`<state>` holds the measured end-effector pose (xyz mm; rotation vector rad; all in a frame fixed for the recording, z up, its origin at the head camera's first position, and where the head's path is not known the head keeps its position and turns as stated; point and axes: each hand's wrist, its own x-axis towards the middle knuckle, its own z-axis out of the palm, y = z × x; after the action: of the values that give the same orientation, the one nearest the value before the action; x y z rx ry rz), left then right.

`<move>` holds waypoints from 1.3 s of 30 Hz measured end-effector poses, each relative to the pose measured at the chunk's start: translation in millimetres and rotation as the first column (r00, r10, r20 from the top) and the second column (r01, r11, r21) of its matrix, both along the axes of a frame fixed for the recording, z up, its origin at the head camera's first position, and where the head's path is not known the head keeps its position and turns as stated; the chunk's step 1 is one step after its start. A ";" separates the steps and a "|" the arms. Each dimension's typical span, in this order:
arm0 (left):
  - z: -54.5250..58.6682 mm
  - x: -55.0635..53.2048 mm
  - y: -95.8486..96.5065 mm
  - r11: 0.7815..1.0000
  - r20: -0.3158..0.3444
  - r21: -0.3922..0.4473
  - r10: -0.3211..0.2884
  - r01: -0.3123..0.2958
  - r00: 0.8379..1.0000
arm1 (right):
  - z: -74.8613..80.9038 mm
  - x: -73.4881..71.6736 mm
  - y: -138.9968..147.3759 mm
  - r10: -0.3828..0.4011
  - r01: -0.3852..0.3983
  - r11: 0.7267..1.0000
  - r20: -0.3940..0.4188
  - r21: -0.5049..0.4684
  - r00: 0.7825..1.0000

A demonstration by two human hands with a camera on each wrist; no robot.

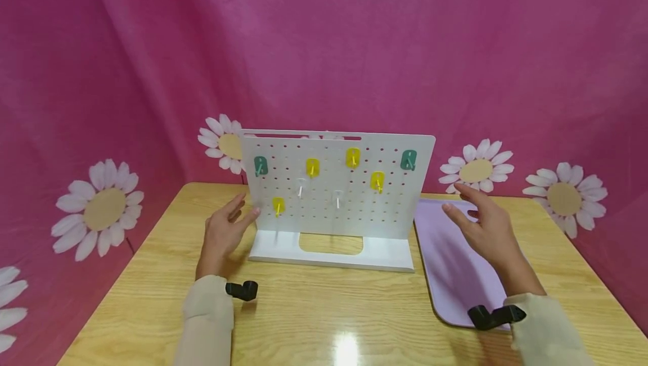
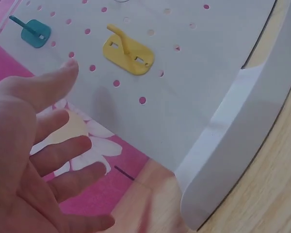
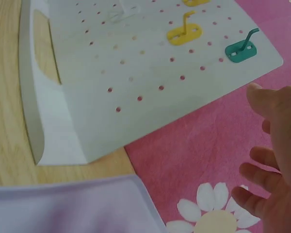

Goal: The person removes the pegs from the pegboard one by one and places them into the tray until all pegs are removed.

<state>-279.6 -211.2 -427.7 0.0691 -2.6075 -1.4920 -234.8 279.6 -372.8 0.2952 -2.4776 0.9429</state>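
A white pegboard stands upright on its base in the middle of the table. Yellow hooks, green hooks and clear hooks are fitted on its face. Beside the board's left edge is my left hand, fingers spread and holding nothing; in the left wrist view its thumb is near a green hook and a yellow hook. My right hand hovers over the tray, off the board's right edge, with its fingers loosely extended and nothing in them.
A lilac tray lies on the wooden table to the right of the board, close to its base. Behind the table hangs a pink cloth printed with white daisies.
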 end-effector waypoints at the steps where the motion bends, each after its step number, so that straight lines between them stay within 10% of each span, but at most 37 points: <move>1: 0.0 -0.6 0.7 1.000 -0.001 0.024 -0.001 0.001 1.000 | 1.8 -0.2 -1.1 -0.005 0.005 1.000 -0.005 -0.010 1.000; 15: 1.3 -7.0 8.0 0.985 0.058 0.130 0.103 -0.110 0.993 | 22.2 -6.0 -22.0 0.018 -0.026 0.994 -0.083 -0.102 0.996; 27: -7.0 -14.5 15.2 0.950 -0.007 0.190 0.255 -0.249 0.967 | 36.5 -18.4 -41.0 0.082 -0.098 0.980 -0.093 -0.176 0.992; 39: -8.1 -22.7 23.1 0.951 -0.094 0.176 0.275 -0.255 0.957 | 45.1 -29.1 -53.1 0.096 -0.105 0.972 -0.054 -0.209 0.994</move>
<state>-302.3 -188.1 -435.8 0.3253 -2.2739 -1.5546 -264.0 226.5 -327.6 0.3680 -2.3160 1.2173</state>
